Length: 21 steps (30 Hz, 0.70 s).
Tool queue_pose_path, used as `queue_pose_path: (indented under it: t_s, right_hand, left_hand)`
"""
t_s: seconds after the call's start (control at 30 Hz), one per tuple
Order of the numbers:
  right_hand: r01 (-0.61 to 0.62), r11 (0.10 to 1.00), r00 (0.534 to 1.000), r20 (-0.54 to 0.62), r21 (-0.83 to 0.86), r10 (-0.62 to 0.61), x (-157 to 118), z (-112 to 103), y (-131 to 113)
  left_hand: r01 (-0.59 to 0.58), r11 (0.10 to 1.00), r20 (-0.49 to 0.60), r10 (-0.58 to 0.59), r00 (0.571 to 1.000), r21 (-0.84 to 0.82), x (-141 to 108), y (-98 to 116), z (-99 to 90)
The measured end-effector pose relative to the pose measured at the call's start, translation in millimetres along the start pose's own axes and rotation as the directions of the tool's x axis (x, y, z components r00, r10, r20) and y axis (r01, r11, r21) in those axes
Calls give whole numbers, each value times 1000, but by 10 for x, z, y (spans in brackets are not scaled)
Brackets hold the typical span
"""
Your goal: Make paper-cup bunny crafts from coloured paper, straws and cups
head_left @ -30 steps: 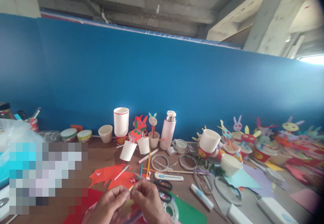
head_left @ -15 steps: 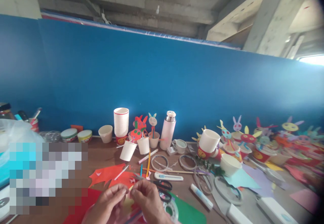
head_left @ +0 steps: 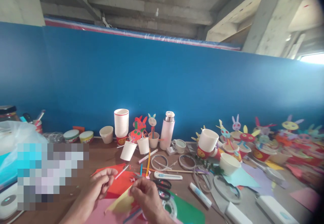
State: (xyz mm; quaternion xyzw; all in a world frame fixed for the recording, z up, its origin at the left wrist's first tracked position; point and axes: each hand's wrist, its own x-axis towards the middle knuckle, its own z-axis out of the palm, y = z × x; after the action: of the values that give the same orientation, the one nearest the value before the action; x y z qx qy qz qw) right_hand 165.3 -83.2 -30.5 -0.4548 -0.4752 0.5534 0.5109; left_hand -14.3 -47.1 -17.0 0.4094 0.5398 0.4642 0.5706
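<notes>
So the right hand (head_left: pixel 146 197) has its fingers pinched shut on a yellow paper scrap (head_left: pixel 121 203) near the front edge of the table (head_left: pixel 101 158), and that scrap lies over pink paper (head_left: pixel 97 214). Left hand (head_left: pixel 101 183) sits just beside it with its fingers curled, thumb and forefinger closed on a thin white stick (head_left: pixel 120 172) over the red paper (head_left: pixel 118 185). Black scissors (head_left: pixel 163 187) lie just right of the hands, with a stack of cups (head_left: pixel 121 122) toward the back edge.
</notes>
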Motion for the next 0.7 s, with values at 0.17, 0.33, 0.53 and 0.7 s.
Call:
queue_pose_path:
  t_s: [0.17,0.33,0.53,0.7]
  right_hand:
    - [14,999,1000,-9,30,-14,-1,6,-7]
    - [33,999,999,-21,40,-32,34,-56,-9]
    - [56,998,998,-14,15,-56,82,-135,30]
    - [23,1000,1000,11,21,-23,46,-109,-27]
  left_hand:
    - [-50,996,91,44,995,72,-31,-42,99]
    - [-66,975,223,18,975,210,-101,-207,264]
    - [-172,944,327,74,942,283,-103,-191,236]
    - [-276,895,222,207,953,351,-133,-19,250]
